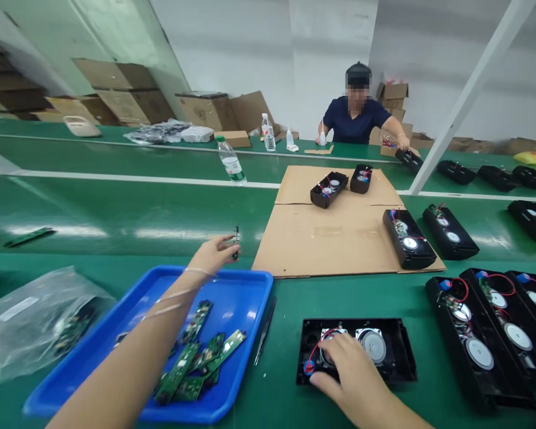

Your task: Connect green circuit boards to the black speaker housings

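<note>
My left hand [212,255] is raised over the far edge of a blue tray [262,283]. It pinches a small circuit board [236,244] upright between thumb and fingers. Inside the tray lies a loose pile of several green circuit boards [178,369]. My right hand [351,366] rests over a black speaker housing [404,351], its thumb apart from the fingers. The thumb is close to a blue part [309,366] with red wires, and the fingers cover much of the left speaker. The right round speaker [373,347] shows fully.
Tweezers [265,330] lie right of the tray, a plastic bag of boards [49,322] left of it. More speaker housings [480,351] line the right side. Beyond are a cardboard sheet [326,238] with housings, a water bottle [231,159] and a co-worker [358,122] touching a housing.
</note>
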`<control>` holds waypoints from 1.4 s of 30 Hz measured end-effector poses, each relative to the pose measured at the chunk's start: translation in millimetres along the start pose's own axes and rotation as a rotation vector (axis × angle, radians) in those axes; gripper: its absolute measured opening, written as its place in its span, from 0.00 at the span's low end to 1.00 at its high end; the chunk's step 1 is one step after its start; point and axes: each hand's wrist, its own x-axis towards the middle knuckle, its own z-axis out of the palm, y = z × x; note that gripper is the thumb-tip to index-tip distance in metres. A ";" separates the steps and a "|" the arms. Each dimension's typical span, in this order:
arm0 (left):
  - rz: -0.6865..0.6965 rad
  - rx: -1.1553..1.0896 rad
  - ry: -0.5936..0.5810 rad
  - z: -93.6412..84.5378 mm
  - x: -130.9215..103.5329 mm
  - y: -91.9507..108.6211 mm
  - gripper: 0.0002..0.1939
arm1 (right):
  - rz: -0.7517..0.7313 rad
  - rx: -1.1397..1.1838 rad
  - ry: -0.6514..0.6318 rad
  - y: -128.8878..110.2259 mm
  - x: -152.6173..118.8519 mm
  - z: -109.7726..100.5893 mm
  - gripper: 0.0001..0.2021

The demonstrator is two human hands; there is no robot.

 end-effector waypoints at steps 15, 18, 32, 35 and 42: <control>-0.320 -0.890 -0.386 57.7 -214.7 -43.0 0.31 | 0.180 1.243 0.378 -36.1 28.2 0.2 0.09; -0.275 -0.942 -0.423 64.5 -221.5 -38.9 0.31 | 0.181 1.212 0.260 -36.2 30.2 -6.5 0.10; -0.164 -0.835 -0.225 72.3 -227.4 -26.7 0.19 | -0.256 0.138 0.267 -34.4 24.0 -16.2 0.11; -0.179 -0.826 -0.123 74.4 -229.5 -23.1 0.22 | -0.288 0.148 0.332 -44.0 19.2 -8.1 0.10; -0.244 -0.688 -0.098 84.0 -240.3 -28.8 0.30 | -0.268 0.148 0.482 -51.5 19.9 5.8 0.08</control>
